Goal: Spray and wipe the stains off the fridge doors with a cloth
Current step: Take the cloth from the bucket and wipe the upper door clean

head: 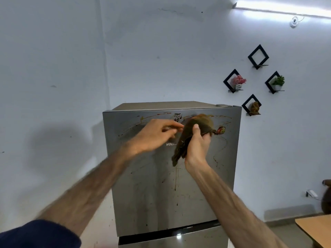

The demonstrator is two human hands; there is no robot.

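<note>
Grey stained fridge door (pixel 161 194) against white wall (pixel 53 59); right hand (pixel 196 147) grips cloth (pixel 195 126), left hand (pixel 154 135) spread.

Four black diamond-shaped wall shelves (pixel 258 56) hang on the pale wall (pixel 161 51) at right: one holds pink flowers (pixel 238 81) in a white pot, one a green plant (pixel 278 81), one a small brown figurine (pixel 254 106). A tube light (pixel 283 9) glows above, and a wooden tabletop (pixel 315 228) corner shows lower right

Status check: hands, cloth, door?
Right hand grips cloth. Left hand blurred, beside cloth. Door streaked with stains. Nothing in the way.
</note>
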